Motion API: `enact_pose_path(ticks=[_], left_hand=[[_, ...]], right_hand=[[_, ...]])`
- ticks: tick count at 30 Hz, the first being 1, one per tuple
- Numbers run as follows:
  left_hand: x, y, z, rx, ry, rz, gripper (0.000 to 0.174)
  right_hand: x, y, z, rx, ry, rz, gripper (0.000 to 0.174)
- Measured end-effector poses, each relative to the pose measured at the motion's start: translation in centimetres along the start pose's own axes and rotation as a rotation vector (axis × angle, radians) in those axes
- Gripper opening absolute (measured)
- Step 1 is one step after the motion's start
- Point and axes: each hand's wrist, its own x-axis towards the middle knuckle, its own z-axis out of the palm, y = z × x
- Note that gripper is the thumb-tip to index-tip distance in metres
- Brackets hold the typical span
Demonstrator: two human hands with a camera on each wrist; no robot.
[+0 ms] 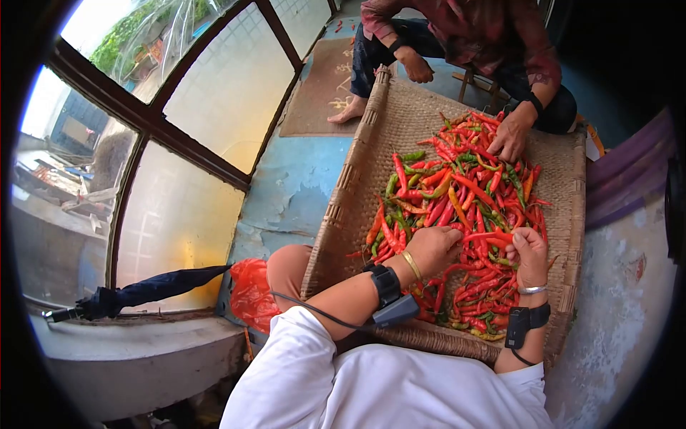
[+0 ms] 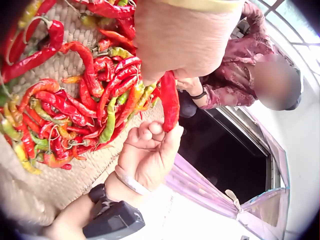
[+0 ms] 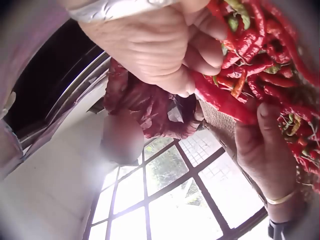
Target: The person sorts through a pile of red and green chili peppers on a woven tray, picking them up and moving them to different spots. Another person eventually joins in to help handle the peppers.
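My left hand (image 1: 434, 250) and right hand (image 1: 529, 256) pinch one red chili (image 1: 490, 236), at the left's three o'clock. Risk: too hard a pinch could split its skin; a slack one, drop it onto the heap (image 1: 471, 189).

Peppers (image 1: 468, 196) lie in a tray (image 1: 411, 107), an umbrella (image 1: 161, 286) to its left, a curtain (image 1: 632, 168) to its right.

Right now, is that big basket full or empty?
Neither: partly filled. Peppers cover much of the basket, but bare weave shows at its far end and right side.
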Motion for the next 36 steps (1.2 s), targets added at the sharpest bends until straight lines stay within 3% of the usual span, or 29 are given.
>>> enact_pose_path(ticks=[2, 4, 5, 6, 8, 9, 10, 12, 14, 15, 17, 19, 20, 23, 28, 30, 32, 36], left_hand=[[0.0, -0.3, -0.1, 0.048, 0.027, -0.024, 0.025], [0.1, -0.7, -0.1, 0.095, 0.056, -0.045, 0.026], [0.3, -0.9, -0.2, 0.195, 0.102, 0.011, 0.026], [0.4, -1.0, -0.3, 0.295, 0.149, 0.066, 0.027], [0.3, -1.5, -0.2, 0.383, 0.113, 0.058, 0.03], [0.3, -2.3, 0.2, 0.439, 0.089, 0.084, 0.032], [0.2, -2.8, 0.6, 0.495, 0.065, 0.109, 0.033], [0.2, -2.8, 0.5, 0.496, 0.026, 0.104, 0.031], [0.3, -2.7, 0.3, 0.498, -0.01, 0.1, 0.03], [0.3, -2.6, 0.2, 0.487, -0.051, 0.079, 0.029], [0.1, -2.4, 0.0, 0.475, -0.083, 0.052, 0.028], [0.0, -1.7, 0.0, 0.256, -0.003, -0.063, 0.029], [0.0, -1.2, -0.1, 0.252, 0.001, -0.064, 0.029], [0.0, 0.2, 0.2, -0.199, 0.161, -0.014, 0.03], [-0.1, 1.0, 0.7, -0.401, 0.051, -0.039, 0.029], [-0.1, 1.5, 0.6, -0.51, 0.124, 0.0, 0.028], [-0.1, 1.5, 0.5, -0.563, 0.044, 0.003, 0.028], [-0.1, 1.3, 0.5, -0.563, -0.036, -0.011, 0.026]], right_hand=[[0.8, 0.1, -1.2, 0.316, 0.092, -0.091, 0.025], [0.5, -0.9, -0.2, 0.386, 0.185, -0.068, 0.035], [0.3, -1.6, 0.4, 0.456, 0.277, -0.044, 0.046], [0.3, -1.2, 0.2, 0.455, 0.276, -0.046, 0.046], [0.4, 0.6, -0.2, 0.21, 0.093, 0.035, 0.059], [0.4, 1.2, 0.1, 0.147, 0.022, 0.052, 0.049], [0.4, 1.6, 0.5, 0.145, 0.021, 0.051, 0.049], [0.2, 2.0, 1.6, -0.256, -0.18, 0.145, 0.038], [0.0, 3.8, 2.5, -0.455, -0.257, -0.023, 0.031], [-0.4, 3.4, 3.1, -0.709, -0.266, -0.105, 0.033], [-0.6, 3.7, 3.7, -0.739, -0.324, -0.086, 0.033], [-0.6, 4.0, 4.0, -0.733, -0.356, -0.078, 0.033], [-0.5, 4.1, 4.1, -0.62, -0.336, -0.053, 0.032], [-0.6, 3.7, 4.4, -0.382, -0.274, 0.04, 0.03], [-0.3, 3.5, 3.7, -0.002, -0.204, 0.213, 0.024], [-0.5, 3.6, 3.6, 0.045, -0.158, 0.228, 0.022], [-0.5, 3.4, 3.4, 0.318, -0.288, 0.301, 0.023], [-0.5, 2.5, 3.3, 0.284, -0.237, 0.246, 0.019]])
